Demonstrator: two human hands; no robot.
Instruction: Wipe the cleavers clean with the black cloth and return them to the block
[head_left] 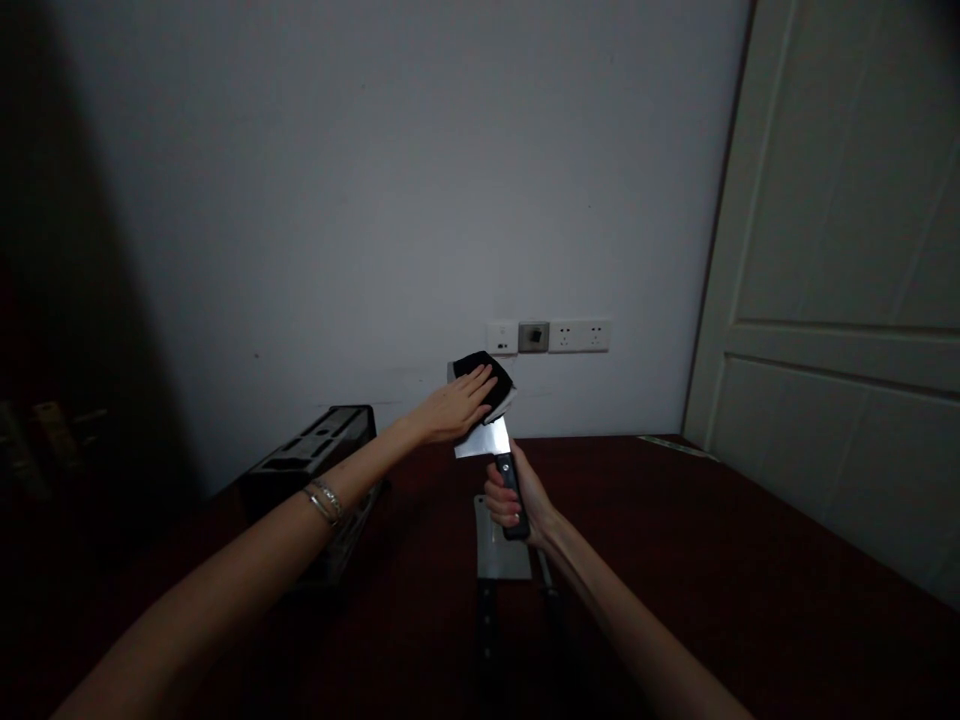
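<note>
My right hand point(516, 497) is closed around the black handle of a cleaver point(482, 440), holding it upright above the table with the wide steel blade pointing up. My left hand point(455, 406) presses a black cloth point(491, 381) flat against the upper part of the blade, fingers stretched over the cloth. Bracelets circle my left wrist. A second cleaver point(498, 545) lies flat on the dark red table point(712, 560) just below my right hand, its dark handle toward me.
A dark knife block point(315, 450) with slots on top stands at the left of the table. Another dark-handled knife point(553, 590) lies beside the flat cleaver. Wall sockets point(547, 336) sit on the white wall behind. A white door point(847, 300) fills the right.
</note>
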